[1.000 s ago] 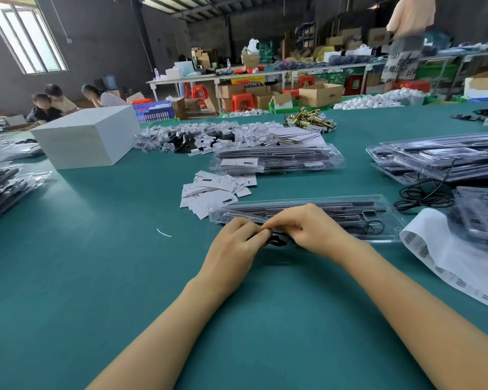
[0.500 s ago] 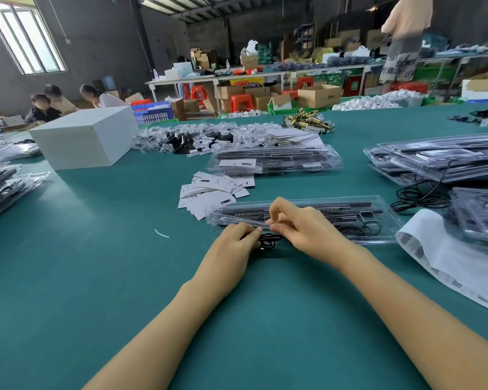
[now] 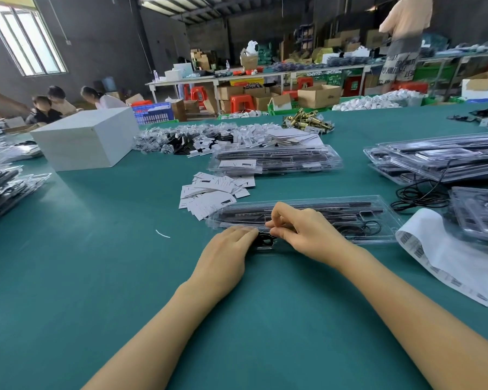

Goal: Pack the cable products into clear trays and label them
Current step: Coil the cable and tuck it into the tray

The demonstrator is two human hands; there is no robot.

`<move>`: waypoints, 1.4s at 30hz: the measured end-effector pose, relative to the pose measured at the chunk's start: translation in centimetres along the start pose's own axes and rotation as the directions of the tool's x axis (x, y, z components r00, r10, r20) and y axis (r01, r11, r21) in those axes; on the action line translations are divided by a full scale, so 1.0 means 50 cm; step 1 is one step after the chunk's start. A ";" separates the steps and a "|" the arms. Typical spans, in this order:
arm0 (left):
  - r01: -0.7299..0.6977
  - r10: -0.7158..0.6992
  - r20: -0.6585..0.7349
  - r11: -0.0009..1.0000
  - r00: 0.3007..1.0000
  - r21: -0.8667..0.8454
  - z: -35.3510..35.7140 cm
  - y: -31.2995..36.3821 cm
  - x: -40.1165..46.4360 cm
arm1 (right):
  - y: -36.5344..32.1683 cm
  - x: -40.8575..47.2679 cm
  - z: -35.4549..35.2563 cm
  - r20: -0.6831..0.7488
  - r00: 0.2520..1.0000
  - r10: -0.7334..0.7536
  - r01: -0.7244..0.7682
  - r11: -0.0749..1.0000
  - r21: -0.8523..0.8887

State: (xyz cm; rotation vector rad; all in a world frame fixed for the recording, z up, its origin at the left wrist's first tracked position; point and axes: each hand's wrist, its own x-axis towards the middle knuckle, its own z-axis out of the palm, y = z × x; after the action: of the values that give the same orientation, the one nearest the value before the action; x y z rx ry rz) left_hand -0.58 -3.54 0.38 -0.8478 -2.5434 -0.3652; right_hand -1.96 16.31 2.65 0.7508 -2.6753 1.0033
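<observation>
Between the two sets of fingertips, low on the green table [image 3: 96, 277], sits a small black cable bundle [image 3: 265, 241], most of it covered by the fingers, so its shape and wrapping are hard to make out. The left hand [image 3: 226, 260] lies palm down with its fingertips curled onto the bundle's left side; how firmly it holds cannot be told. The right hand [image 3: 304, 229] comes in from the other side, thumb and forefinger pinched close together above the bundle's right end on something too small to identify, the forefinger arched high. Touching the far side of both hands is a long clear tray [image 3: 378, 209], its near left edge hidden behind the knuckles; dark bars and a loop of thin cable show blurred through the plastic. Just beyond its left end lies a scatter of white cards [image 3: 209, 192]. Farther back another filled tray [image 3: 279, 161] rests flat, with a heap of small bagged parts [image 3: 181, 142] behind it and a white box [image 3: 88, 139] to the left. At the right, a sheet of barcode labels [image 3: 448, 263] curls up and is cut off by the frame edge, beside a stack of trays [image 3: 448, 159] and a loose black cable [image 3: 417, 195].
</observation>
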 end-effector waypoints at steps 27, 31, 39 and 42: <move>0.580 -0.583 0.138 0.696 0.800 -0.422 -0.010 -0.002 0.002 | 0.042 -0.011 -0.088 0.223 0.951 0.215 -0.256 0.950 0.178; 0.568 -0.566 0.133 0.726 0.814 -0.387 -0.012 0.000 -0.001 | 0.034 -0.007 -0.081 0.184 0.974 0.130 -0.124 0.991 -0.040; 0.425 -0.407 0.148 0.898 0.901 -0.114 -0.008 -0.009 -0.014 | 0.026 -0.005 -0.071 0.147 0.989 0.030 0.000 0.980 -0.200; 0.391 -0.382 0.154 0.920 0.911 -0.026 -0.007 -0.013 -0.020 | 0.017 -0.003 -0.072 0.155 0.987 0.034 0.007 0.967 -0.255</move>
State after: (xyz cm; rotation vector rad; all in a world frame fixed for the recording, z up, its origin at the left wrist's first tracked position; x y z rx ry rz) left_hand -0.17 -4.69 0.14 -0.3912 -2.8495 -0.5147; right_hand -2.28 19.28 4.83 0.7871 -2.8721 0.6054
